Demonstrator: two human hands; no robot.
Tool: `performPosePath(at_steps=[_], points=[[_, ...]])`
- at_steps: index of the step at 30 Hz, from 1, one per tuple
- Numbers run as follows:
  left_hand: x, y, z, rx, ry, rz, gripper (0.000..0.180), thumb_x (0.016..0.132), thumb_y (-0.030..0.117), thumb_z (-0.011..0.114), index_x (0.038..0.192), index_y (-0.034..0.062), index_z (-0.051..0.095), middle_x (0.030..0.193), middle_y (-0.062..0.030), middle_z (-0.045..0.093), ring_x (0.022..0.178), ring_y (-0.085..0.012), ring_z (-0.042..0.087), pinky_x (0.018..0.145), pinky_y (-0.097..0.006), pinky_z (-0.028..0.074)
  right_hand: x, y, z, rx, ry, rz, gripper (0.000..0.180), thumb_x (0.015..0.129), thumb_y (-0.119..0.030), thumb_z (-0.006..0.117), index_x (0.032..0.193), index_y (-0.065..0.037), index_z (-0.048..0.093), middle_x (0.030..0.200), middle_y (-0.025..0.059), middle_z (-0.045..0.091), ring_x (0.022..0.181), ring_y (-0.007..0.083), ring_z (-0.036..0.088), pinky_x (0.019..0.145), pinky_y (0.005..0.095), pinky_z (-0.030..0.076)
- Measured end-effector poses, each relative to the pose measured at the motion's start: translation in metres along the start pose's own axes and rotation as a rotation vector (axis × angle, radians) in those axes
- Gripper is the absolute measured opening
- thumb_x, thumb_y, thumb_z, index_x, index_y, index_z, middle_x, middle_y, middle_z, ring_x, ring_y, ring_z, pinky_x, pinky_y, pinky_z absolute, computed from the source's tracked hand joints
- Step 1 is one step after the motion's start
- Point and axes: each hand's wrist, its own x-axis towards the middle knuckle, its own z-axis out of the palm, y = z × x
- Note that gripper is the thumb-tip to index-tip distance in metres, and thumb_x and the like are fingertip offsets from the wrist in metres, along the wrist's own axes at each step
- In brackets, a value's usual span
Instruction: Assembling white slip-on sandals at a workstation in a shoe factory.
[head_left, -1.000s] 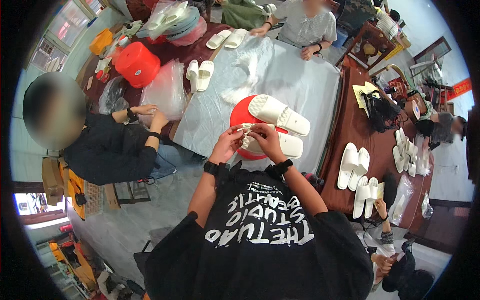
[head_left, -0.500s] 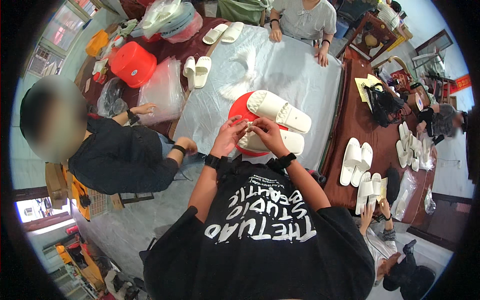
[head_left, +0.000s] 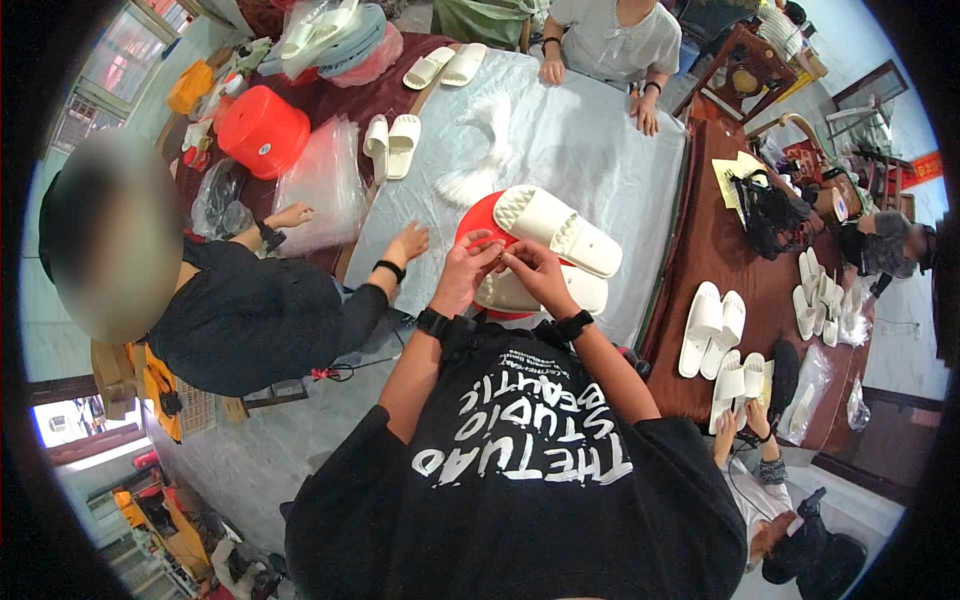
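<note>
My left hand (head_left: 465, 272) and my right hand (head_left: 540, 274) meet over a pair of cream slide slippers, fingertips pinched close together. Whatever is between the fingers is too small to make out. The farther slipper (head_left: 592, 246) lies sole down, toe strap to the left, on a round red surface (head_left: 479, 214). Nearer to me, the second slipper (head_left: 586, 289) is partly covered by my hands. Beyond them a bundle of thin white strands (head_left: 492, 150) is spread on the plastic-covered table (head_left: 610, 120).
At left, a co-worker's hand (head_left: 408, 243) reaches over the table edge near clear plastic bags (head_left: 325, 190) and a red bucket (head_left: 264, 132). Another person's hand (head_left: 644, 114) rests on the far edge. More slippers (head_left: 701, 328) stand on the brown table at right.
The co-worker's hand on the left has moved up and over the table edge. My hands stay pinched together, shifted only slightly. At lower right, another person's hands have moved on the slippers.
</note>
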Motion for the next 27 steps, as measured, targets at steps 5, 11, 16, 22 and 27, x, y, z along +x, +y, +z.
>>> performPosePath(at_steps=[5,11,16,22,27], points=[[0.000,0.001,0.004,-0.012,-0.023,0.005,0.034,0.090,0.001,0.065,0.119,0.0047,0.048,0.105,-0.0105,0.065,0.095,-0.0184,0.065,0.083,-0.030,0.053,0.001,0.004,-0.002,0.032,-0.007,0.020,0.012,0.095,-0.009,0.062,0.098,0.002,0.061,0.085,0.0058,0.068,0.080,0.0122,0.066,0.075,0.0256,0.053],[0.002,-0.001,0.002,0.057,-0.025,0.022,0.034,0.091,0.003,0.065,0.120,0.0047,0.046,0.104,-0.0103,0.065,0.093,-0.0180,0.065,0.081,-0.029,0.052,0.000,-0.002,-0.003,0.025,-0.026,0.052,0.013,0.095,-0.009,0.062,0.100,0.003,0.061,0.086,0.0049,0.067,0.081,0.0106,0.064,0.076,0.0242,0.051],[0.004,0.001,0.003,0.038,-0.039,0.001,0.032,0.090,0.005,0.068,0.115,0.0046,0.049,0.101,-0.0107,0.067,0.091,-0.0179,0.067,0.080,-0.028,0.053,0.001,-0.003,-0.005,0.006,0.001,0.074,0.013,0.094,-0.009,0.063,0.100,0.003,0.062,0.085,0.0047,0.067,0.079,0.0107,0.064,0.074,0.0240,0.050],[-0.003,0.006,-0.003,0.119,-0.015,0.053,0.033,0.090,0.009,0.068,0.117,0.0044,0.049,0.101,-0.0099,0.066,0.091,-0.0168,0.066,0.082,-0.029,0.053,0.007,0.003,0.003,-0.018,-0.023,0.027,0.012,0.093,-0.010,0.065,0.099,0.001,0.064,0.086,0.0050,0.068,0.080,0.0104,0.065,0.073,0.0239,0.051],[-0.007,0.001,0.004,0.270,-0.029,0.170,0.027,0.089,0.016,0.069,0.109,0.0038,0.055,0.103,-0.0078,0.063,0.098,-0.0137,0.061,0.084,-0.027,0.049,0.003,0.002,-0.004,-0.154,0.017,0.076,0.013,0.091,-0.009,0.068,0.098,0.001,0.066,0.087,0.0047,0.069,0.079,0.0107,0.064,0.073,0.0243,0.051]])
